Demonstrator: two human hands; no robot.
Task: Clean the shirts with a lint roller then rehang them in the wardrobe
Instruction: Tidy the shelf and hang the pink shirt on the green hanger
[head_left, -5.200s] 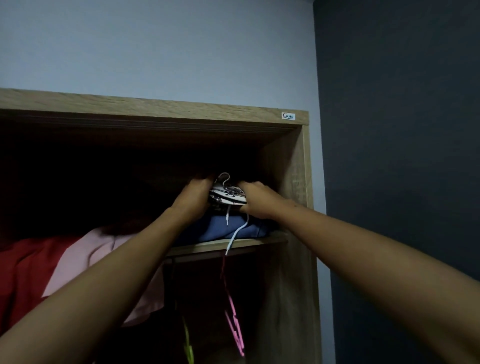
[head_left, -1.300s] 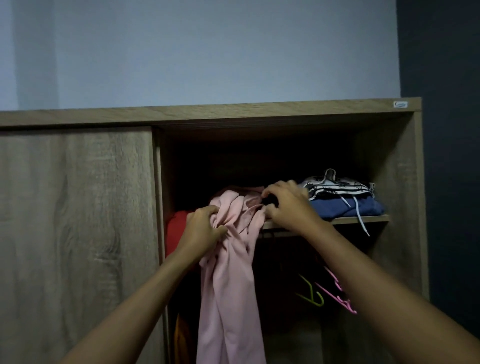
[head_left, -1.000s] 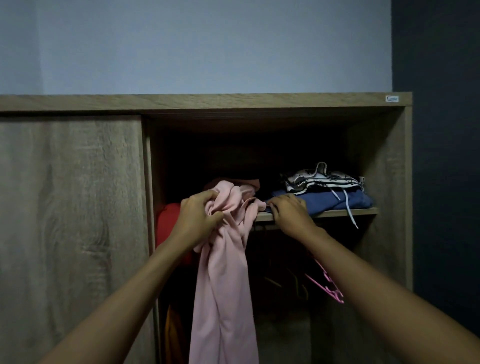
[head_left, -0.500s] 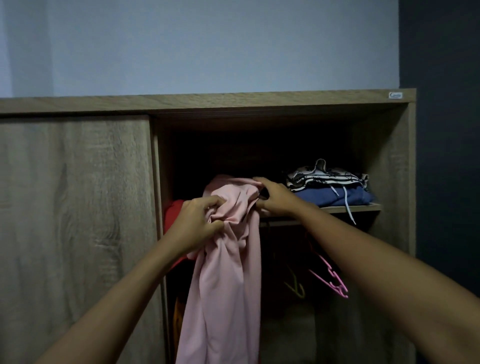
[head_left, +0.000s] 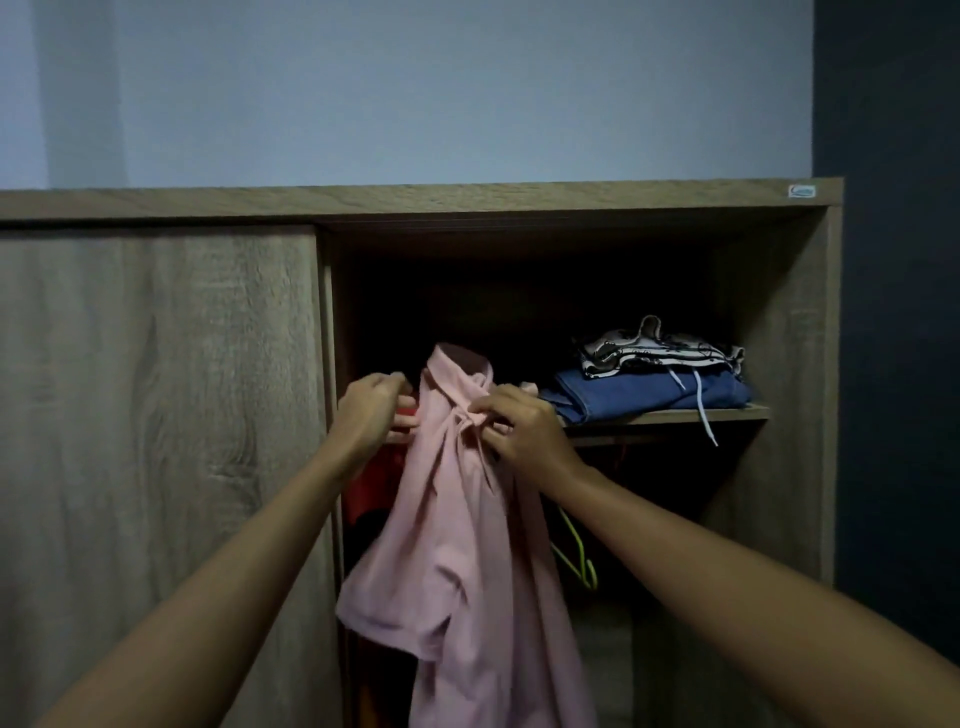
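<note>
The scene is sitting in dim, flat, bluish light, with no glare showing anywhere. The pale wall (head_left: 415, 88) at twelve o'clock is catching the most light, while the wardrobe (head_left: 156, 415) interior around its shelf (head_left: 670, 414) is sinking into near-black shadow. Slight motion blur is softening the left hand (head_left: 370, 410) and the pink shirt (head_left: 467, 545) at center. Wide-angle distortion is bowing the wardrobe's top edge and stretching both forearms toward seven and five o'clock. Fine noise is graining the dark areas.
</note>
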